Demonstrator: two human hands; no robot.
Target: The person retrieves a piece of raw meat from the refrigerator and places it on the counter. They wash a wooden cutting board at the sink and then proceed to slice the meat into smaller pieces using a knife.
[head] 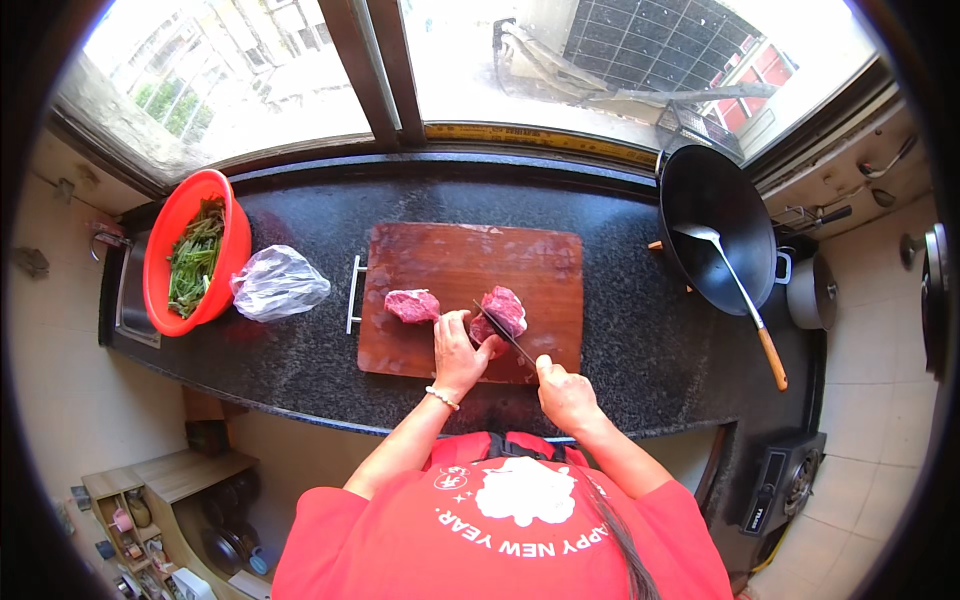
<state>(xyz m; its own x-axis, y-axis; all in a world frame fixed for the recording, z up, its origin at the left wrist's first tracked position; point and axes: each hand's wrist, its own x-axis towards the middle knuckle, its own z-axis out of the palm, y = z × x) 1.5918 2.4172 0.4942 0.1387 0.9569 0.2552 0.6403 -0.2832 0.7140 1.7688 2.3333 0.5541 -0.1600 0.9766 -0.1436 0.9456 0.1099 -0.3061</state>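
A wooden cutting board (465, 262) with a metal handle lies on the dark speckled counter. My right hand (564, 391) grips a kitchen knife (510, 337), whose blade lies across a piece of raw red meat (504, 307) on the board. Beside that piece, left of the blade, my left hand (459, 356) rests with its thumb against the meat's lower part and its fingers pointing up the board. Another piece of raw meat (412, 306) lies just left of my left fingertips. A beaded bracelet is around my left wrist.
At the left, a red plastic basin (159, 279) holds cut green vegetables (196, 259), beside a crumpled plastic bag (279, 283) and a sink (135, 292). A black wok (694, 195) with a wooden-handled spatula (739, 281) stands at the right, near a lidded pot (812, 291) and a gas stove (784, 484).
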